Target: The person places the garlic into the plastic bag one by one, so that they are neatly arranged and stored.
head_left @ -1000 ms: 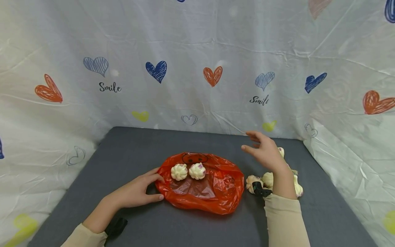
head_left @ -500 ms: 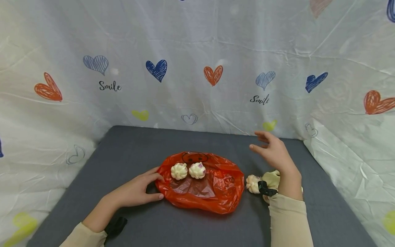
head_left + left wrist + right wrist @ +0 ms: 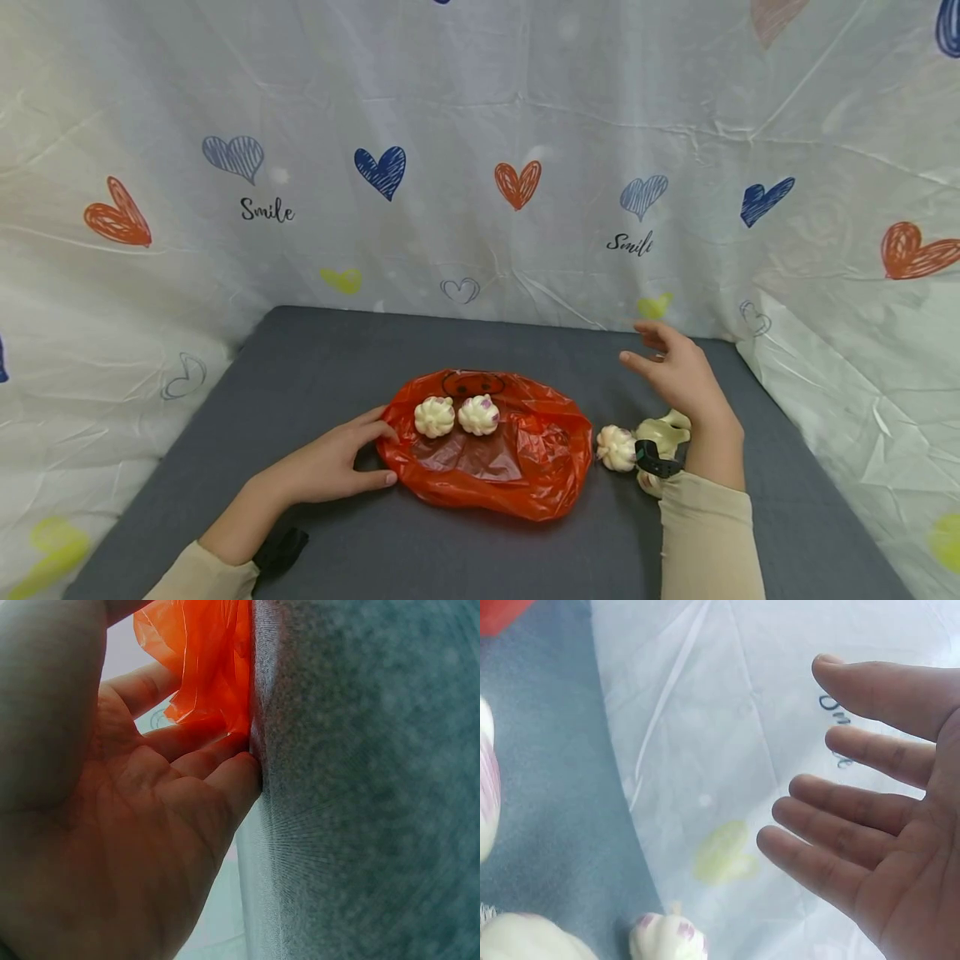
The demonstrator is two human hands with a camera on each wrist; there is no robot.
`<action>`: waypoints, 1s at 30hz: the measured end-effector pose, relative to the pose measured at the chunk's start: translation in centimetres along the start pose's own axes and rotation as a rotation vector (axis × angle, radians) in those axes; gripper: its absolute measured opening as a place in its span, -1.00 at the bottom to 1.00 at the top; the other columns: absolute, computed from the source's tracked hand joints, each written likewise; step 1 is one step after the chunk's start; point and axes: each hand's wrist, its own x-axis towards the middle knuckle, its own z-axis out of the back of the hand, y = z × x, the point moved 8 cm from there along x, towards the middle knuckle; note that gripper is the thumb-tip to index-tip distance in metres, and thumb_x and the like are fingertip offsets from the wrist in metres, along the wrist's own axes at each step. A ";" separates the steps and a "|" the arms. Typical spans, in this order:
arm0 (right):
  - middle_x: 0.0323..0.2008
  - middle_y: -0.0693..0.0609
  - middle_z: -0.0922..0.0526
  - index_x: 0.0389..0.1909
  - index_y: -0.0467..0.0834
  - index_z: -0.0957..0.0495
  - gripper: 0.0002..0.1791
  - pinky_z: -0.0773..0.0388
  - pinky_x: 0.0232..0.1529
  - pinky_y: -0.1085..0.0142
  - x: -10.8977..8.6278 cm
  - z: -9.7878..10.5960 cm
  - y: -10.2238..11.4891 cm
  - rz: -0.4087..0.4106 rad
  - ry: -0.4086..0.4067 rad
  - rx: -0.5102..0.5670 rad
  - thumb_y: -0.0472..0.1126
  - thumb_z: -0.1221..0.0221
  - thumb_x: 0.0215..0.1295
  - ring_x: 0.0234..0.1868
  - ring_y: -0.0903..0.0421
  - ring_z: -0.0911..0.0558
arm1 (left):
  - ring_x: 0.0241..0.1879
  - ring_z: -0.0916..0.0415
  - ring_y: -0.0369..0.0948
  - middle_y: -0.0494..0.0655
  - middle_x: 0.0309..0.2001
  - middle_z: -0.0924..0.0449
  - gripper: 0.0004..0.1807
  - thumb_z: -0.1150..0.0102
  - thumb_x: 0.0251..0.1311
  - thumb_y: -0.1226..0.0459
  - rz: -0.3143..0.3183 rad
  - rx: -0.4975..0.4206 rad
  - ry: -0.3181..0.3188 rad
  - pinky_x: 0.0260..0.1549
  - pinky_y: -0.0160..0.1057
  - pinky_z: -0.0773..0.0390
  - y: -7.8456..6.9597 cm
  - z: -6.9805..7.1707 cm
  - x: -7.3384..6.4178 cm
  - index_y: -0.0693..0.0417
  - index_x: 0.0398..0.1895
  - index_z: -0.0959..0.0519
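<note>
A red plastic bag [image 3: 480,496] lies spread with its mouth up on the grey table, two garlic bulbs [image 3: 435,417] side by side in it. My left hand [image 3: 330,467] rests against the bag's left side, its thumb apart from its fingers. The left wrist view shows the relaxed fingers touching the red plastic [image 3: 214,667]. Over the right part of the table my right hand [image 3: 678,371] is raised and holds nothing; in the right wrist view its fingers [image 3: 847,802] are spread. Several more garlic bulbs [image 3: 617,448] lie beneath and beside the right forearm, partly hidden by it.
A grey cloth covers the table [image 3: 480,567]. White sheeting with printed hearts [image 3: 517,183] hangs behind it and at both sides. Near the table's far edge, a garlic bulb [image 3: 667,937] shows in the right wrist view.
My right hand has moved right, away from the bag, covering different garlic bulbs with its forearm. My left hand, the bag and the two bulbs in it have stayed put.
</note>
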 end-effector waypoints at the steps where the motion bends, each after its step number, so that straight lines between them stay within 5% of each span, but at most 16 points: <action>1: 0.57 -0.37 -0.35 0.68 -0.14 -0.27 -0.12 -0.49 0.35 -0.33 0.0 0.1 -0.1 -0.004 0.000 -0.006 0.26 -0.27 0.57 0.52 -0.43 -0.40 | 0.66 -0.10 0.25 0.22 0.70 -0.11 -0.46 -0.38 0.38 -0.29 0.002 -0.001 0.001 0.47 0.39 -0.28 0.0 0.0 0.0 -0.31 0.26 -0.60; 30: 0.57 -0.48 -0.29 0.67 -0.26 -0.21 -0.09 -0.39 0.37 -0.41 -0.2 0.4 -4.3 -0.072 0.008 -0.034 0.23 -0.24 0.61 0.56 -0.48 -0.30 | 0.65 -0.12 0.24 0.22 0.70 -0.10 -0.42 -0.38 0.38 -0.29 -0.003 0.007 -0.001 0.47 0.39 -0.28 0.0 0.0 -0.1 -0.26 0.29 -0.60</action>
